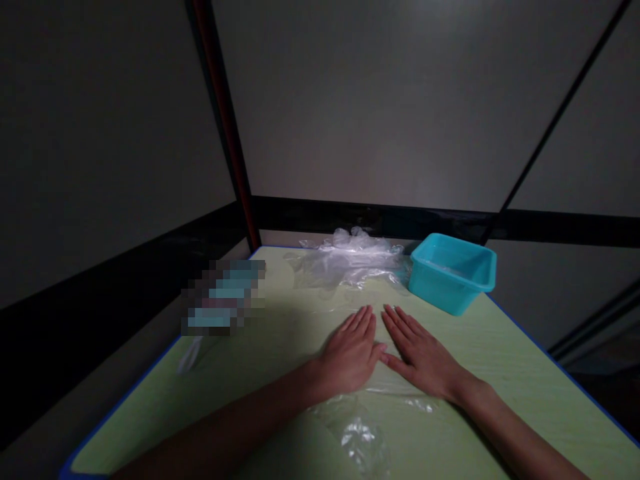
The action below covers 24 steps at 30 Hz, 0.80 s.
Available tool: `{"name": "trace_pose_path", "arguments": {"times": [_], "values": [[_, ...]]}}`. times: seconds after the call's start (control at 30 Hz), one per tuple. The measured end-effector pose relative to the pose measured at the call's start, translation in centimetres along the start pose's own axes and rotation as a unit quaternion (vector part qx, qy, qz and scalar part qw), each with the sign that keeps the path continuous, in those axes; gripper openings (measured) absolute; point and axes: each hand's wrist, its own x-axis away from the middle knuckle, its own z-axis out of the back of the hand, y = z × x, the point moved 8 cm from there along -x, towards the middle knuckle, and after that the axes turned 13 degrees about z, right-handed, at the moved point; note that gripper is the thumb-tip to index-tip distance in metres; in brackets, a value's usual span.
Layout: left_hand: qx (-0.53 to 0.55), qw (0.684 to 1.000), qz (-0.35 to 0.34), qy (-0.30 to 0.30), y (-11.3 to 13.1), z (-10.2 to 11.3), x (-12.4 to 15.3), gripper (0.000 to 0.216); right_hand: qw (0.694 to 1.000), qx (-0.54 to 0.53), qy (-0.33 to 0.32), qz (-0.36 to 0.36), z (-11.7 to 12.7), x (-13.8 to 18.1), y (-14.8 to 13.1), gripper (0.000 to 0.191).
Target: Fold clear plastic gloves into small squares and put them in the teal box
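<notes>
My left hand [350,353] and my right hand [420,353] lie flat side by side on the pale green table [500,373], palms down, fingers stretched out and together, thumbs touching. Both press on a thin clear plastic sheet or glove [363,433] that spreads under them and toward me. Neither hand grips anything.
A heap of clear plastic gloves [350,260] lies at the table's far edge. A turquoise plastic tub [453,270] stands at the far right. A blurred-out box [223,297] sits at the left, with a plastic scrap [190,353] beside it. Grey walls surround the table.
</notes>
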Motion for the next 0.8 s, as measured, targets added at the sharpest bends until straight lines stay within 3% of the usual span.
{"name": "trace_pose_path", "arguments": {"times": [0.23,0.6,0.8], "values": [[-0.005,1.0,0.007,0.028,-2.0,-0.1,1.0,0.051,1.0,-0.001,-0.008,-0.002,0.2,0.0,-0.1,0.073],[-0.038,0.998,0.051,0.009,-8.4,0.6,3.9,0.05,1.0,0.005,-0.016,-0.007,-0.1,0.2,0.2,0.073],[-0.041,0.997,0.059,0.007,-9.0,0.8,4.3,0.049,0.999,0.008,-0.029,-0.012,0.1,0.1,0.1,0.074]]}}
